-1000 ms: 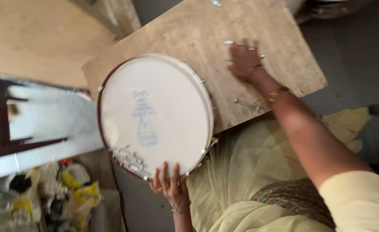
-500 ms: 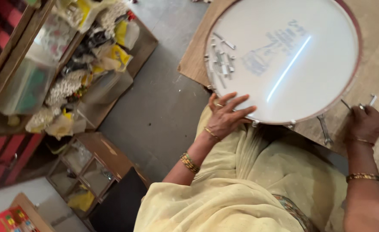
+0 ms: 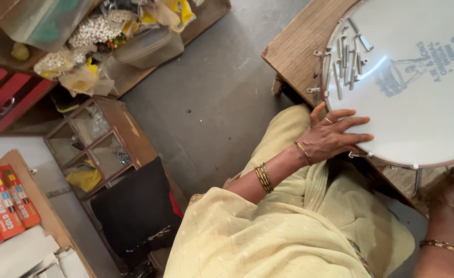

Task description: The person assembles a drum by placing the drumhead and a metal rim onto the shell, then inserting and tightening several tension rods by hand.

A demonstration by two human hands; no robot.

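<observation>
Drum [image 3: 422, 103], a white-skinned one with a metal hoop, is laid flat on a wooden table [image 3: 294, 49] and is pressed at its near rim by the left hand [image 3: 335, 136], whose fingers are spread flat and grip nothing. Loose metal tension rods [image 3: 346, 54] are heaped on the skin just beyond those fingertips. Compared with half a second ago, the left hand is kept on the rim, while the right hand [image 3: 451, 190] is still curled below the hoop beside a lug (its grasp cannot be told), so the drum appears steadied.
</observation>
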